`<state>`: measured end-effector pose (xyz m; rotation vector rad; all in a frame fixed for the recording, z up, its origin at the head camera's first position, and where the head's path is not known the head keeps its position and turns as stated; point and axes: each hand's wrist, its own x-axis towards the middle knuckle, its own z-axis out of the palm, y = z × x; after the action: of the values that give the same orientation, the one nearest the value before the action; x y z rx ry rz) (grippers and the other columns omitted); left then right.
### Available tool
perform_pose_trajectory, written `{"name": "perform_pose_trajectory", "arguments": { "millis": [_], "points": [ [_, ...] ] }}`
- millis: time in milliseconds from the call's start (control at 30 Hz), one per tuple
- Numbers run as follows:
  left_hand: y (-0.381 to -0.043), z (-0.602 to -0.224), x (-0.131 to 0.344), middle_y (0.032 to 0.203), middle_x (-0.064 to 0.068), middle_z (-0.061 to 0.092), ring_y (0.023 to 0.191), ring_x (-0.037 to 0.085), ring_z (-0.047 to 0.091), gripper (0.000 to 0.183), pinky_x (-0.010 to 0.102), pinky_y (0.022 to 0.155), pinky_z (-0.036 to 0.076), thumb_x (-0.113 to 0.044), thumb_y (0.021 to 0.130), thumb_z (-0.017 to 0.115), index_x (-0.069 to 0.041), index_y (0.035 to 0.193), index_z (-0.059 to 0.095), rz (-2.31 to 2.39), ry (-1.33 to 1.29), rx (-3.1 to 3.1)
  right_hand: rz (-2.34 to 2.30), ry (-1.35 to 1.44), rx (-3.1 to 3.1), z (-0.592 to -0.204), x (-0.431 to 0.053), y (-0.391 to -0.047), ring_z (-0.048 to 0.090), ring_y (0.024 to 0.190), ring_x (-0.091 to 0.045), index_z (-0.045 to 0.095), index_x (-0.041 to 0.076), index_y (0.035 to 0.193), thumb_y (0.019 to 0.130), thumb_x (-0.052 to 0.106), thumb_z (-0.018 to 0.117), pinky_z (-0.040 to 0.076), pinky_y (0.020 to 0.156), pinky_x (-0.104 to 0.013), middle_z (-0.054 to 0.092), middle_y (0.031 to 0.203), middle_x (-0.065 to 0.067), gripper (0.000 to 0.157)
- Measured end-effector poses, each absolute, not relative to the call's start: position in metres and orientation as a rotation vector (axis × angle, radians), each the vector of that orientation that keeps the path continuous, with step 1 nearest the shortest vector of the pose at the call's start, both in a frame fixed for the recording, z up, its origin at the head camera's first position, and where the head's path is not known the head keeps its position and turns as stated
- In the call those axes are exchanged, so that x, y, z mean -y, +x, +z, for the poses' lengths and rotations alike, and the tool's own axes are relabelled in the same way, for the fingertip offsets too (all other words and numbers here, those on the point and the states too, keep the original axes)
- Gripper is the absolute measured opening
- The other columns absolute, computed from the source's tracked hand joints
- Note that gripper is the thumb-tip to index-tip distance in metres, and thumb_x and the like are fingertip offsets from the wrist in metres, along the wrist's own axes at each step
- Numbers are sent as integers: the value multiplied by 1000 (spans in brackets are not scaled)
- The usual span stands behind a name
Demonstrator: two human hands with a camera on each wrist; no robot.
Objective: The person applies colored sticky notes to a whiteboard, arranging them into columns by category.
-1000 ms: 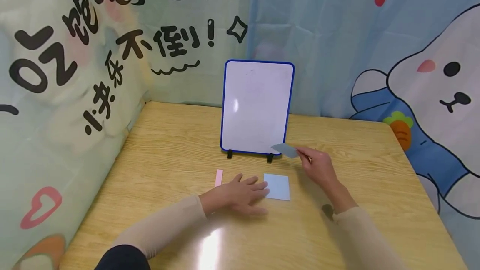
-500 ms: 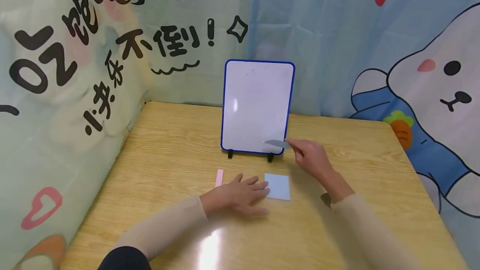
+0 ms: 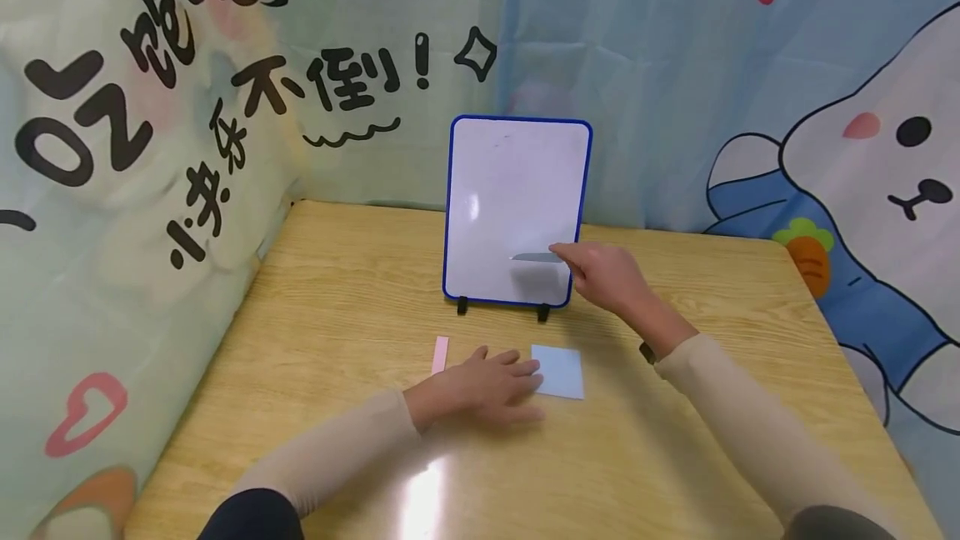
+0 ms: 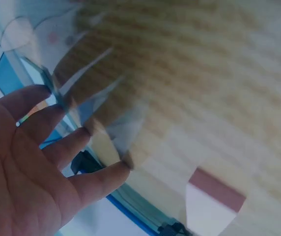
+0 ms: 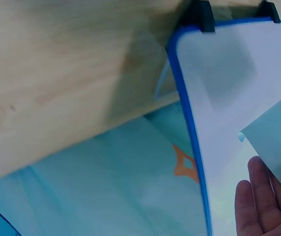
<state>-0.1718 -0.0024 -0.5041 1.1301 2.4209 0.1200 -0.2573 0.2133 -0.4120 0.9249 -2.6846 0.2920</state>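
The right hand [image 3: 611, 282] pinches 1 blue note [image 3: 531, 257] between thumb and fingers, in front of the lower right part of the board [image 3: 510, 190]. The note points left from the fingertips; the head view shows it as a thin sliver, its long axis nearly level, and the right wrist view shows 1 curled corner. Whether it touches the board is hard to tell from here. A shadow falls on the board below it.

The left hand [image 3: 480, 390] is spread palm down, fingers pointing right, the tips overlapping the left edge of 1 light blue square [image 3: 561, 372] on the surface [image 3: 345, 273]. Beyond its wrist lies 1 pink strip [image 3: 440, 354], partly hidden, long axis running away from the person.

The 1 board stands upright, taller than wide, on 2 black feet [image 3: 543, 312].
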Motion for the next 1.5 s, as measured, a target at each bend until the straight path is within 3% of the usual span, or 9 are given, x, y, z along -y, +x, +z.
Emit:
{"name": "perform_pose_trajectory", "arguments": {
  "millis": [133,300,433,633,800,1000,1200,1333,1500],
  "points": [
    [-172,-503,3,165,-10,20,154,22,18,68,58,120,19,-68,99,21,-31,157,27,105,1167,-2449,257,947,2717,-396,-206,-271,71,81,-32,69,1,120,94,0,58,58,67,-44,75,102,-17,28],
    [-174,-497,5,164,-6,25,152,22,22,65,55,119,23,-63,102,25,-28,155,35,122,1264,-2500,192,957,2688,-380,-200,-286,69,73,-31,70,2,119,91,-4,59,54,54,-40,75,97,-17,31],
    [-185,-491,11,157,-1,40,145,21,38,58,49,116,33,-56,103,35,-22,147,48,204,1393,-2599,173,967,2675,-370,-196,-294,71,76,-32,70,2,119,91,-4,59,55,57,-40,75,99,-17,31],
    [-222,-470,43,116,5,73,108,19,68,32,36,93,53,-29,98,60,-8,119,70,796,1527,-2830,136,978,2665,-359,-188,-299,71,79,-31,71,3,119,90,-3,61,57,61,-40,75,101,-17,31],
    [-262,-450,68,95,9,73,86,20,67,21,36,76,56,-16,96,60,-1,105,72,1450,1261,-3038,118,958,2675,-352,-185,-303,72,82,-30,70,2,119,90,-4,61,59,67,-40,75,104,-17,31],
    [-306,-431,79,118,20,65,105,33,61,35,51,88,52,-17,100,53,2,128,60,1890,775,-3033,129,916,2683,-343,-178,-305,72,90,-31,70,5,122,94,0,58,59,69,-42,74,110,-16,30],
    [-333,-419,78,156,16,38,134,36,46,56,53,108,40,-29,106,40,-12,157,27,1955,497,-2804,167,916,2643,-343,-166,-311,72,90,-30,69,6,121,96,2,54,59,70,-42,74,110,-15,30],
    [-345,-416,76,166,10,18,141,34,39,61,53,112,37,-45,107,28,-28,161,4,2027,334,-2458,203,916,2591,-342,-161,-320,72,84,-32,71,4,118,95,-2,53,58,69,-44,75,104,-16,30],
    [-352,-416,77,166,10,18,136,38,44,57,54,106,41,-54,105,16,-40,158,-2,2107,266,-2127,201,908,2542,-334,-153,-324,72,79,-31,72,6,116,96,-1,53,58,66,-43,76,102,-15,29]
  ]
}}
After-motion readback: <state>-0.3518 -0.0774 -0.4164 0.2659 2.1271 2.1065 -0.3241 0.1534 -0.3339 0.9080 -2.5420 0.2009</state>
